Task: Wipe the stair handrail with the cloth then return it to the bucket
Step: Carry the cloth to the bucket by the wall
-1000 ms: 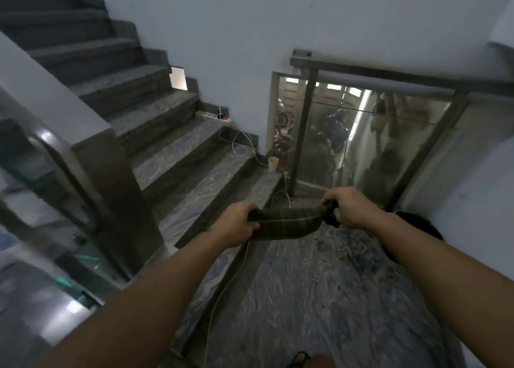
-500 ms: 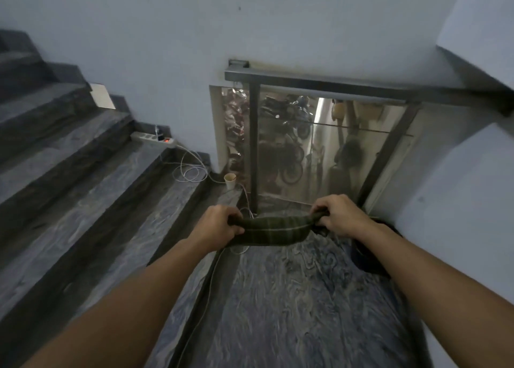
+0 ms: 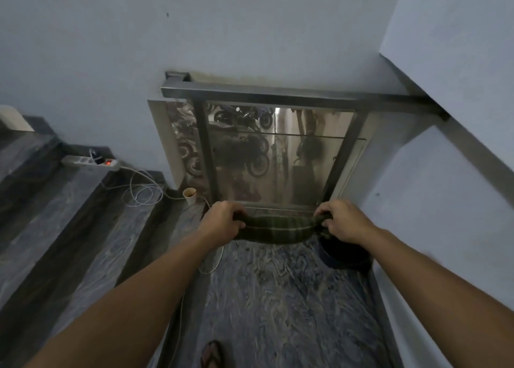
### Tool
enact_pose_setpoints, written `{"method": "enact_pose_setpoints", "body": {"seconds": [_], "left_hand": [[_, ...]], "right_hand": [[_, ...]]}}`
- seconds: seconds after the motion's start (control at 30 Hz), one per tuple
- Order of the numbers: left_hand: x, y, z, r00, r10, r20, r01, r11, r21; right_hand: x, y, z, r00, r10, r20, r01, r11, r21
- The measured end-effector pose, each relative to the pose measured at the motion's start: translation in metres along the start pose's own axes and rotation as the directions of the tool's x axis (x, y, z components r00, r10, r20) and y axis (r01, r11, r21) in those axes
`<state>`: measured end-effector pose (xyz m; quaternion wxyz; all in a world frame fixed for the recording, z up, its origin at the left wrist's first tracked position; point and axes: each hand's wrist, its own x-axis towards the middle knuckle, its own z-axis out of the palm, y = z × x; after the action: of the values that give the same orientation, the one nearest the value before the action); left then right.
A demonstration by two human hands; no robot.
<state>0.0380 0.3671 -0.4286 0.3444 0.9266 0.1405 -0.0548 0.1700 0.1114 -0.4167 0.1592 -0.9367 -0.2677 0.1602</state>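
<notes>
A dark green striped cloth (image 3: 274,228) hangs stretched between both hands above the landing floor. My left hand (image 3: 222,222) grips its left end and my right hand (image 3: 343,220) grips its right end. A dark bucket (image 3: 345,255) stands on the floor by the right wall, just below and behind my right hand, partly hidden by it. The metal handrail (image 3: 278,96) runs across the top of a glass panel ahead, well beyond the cloth.
Dark marble steps (image 3: 69,217) rise on the left, carrying a power strip (image 3: 90,162) and a coiled white cable (image 3: 141,191). A paper cup (image 3: 190,195) stands by the railing post. A sandal (image 3: 212,353) shows at the bottom. Walls close in ahead and right.
The view has swung right, away from the steps and toward the glass railing. Both hands keep hold of the cloth, and the bucket has come into plainer sight under my right hand.
</notes>
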Motion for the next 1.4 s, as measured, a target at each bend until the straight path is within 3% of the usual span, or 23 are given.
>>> {"method": "enact_pose_setpoints", "body": {"seconds": [0.3,0.63,1.07,1.2,1.4], "left_hand": [[0.158,-0.003,0.022,0.976,0.112,0.189,-0.113,0.994,-0.005],[0.322,0.004,0.104,0.891,0.189,0.413,-0.251,0.963,0.1],[0.502,-0.02,0.348,0.81,0.244,0.533,-0.388,0.905,0.175],[0.548,-0.039,0.433,0.812,0.231,0.536,-0.328,0.94,0.092],[0.586,-0.05,0.524,0.819,0.236,0.523,-0.305,0.951,0.048]], "right_hand": [[0.078,0.057,-0.002,0.979,0.202,-0.009,-0.201,0.978,0.058],[0.152,0.149,0.035,0.89,0.455,0.032,-0.451,0.868,0.206],[0.242,0.366,0.206,0.782,0.623,0.034,-0.605,0.743,0.286],[0.265,0.424,0.264,0.764,0.644,-0.044,-0.609,0.742,0.281],[0.288,0.49,0.333,0.66,0.747,-0.082,-0.694,0.648,0.314]]}}
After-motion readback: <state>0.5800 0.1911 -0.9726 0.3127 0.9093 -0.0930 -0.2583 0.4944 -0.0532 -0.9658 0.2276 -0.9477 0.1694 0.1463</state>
